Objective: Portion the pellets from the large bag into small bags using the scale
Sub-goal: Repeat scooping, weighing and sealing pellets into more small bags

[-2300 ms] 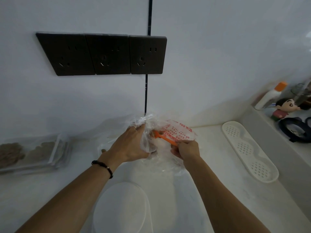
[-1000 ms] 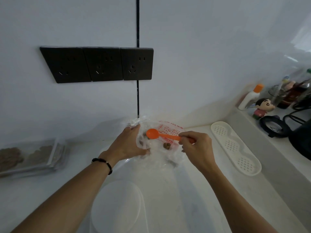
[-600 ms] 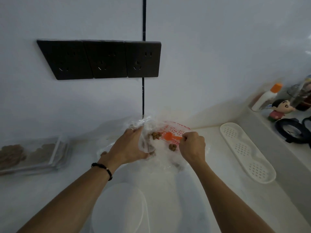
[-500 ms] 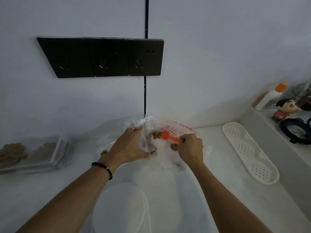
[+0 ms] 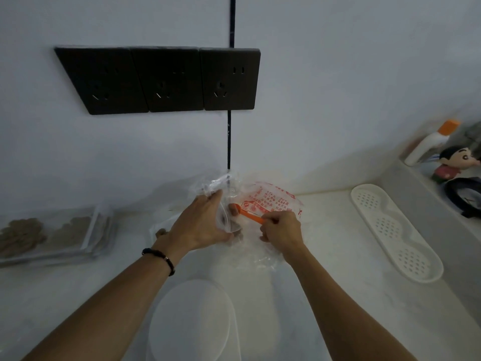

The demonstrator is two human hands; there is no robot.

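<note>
Scooping pellets, portioning partly done.
My left hand [image 5: 200, 225] grips the small bag [image 5: 223, 204]; my right hand [image 5: 282, 227] pinches the spoon [image 5: 247, 214] over it. Filled bags [image 5: 52, 234] lie left of it; more remain.

Three sockets [image 5: 166, 79], one scoop [image 5: 247, 215]

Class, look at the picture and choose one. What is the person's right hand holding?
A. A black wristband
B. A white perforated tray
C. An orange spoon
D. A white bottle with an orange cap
C: the right hand pinches the handle of the orange spoon, whose bowl reaches towards the clear bag held by the left hand.
</note>
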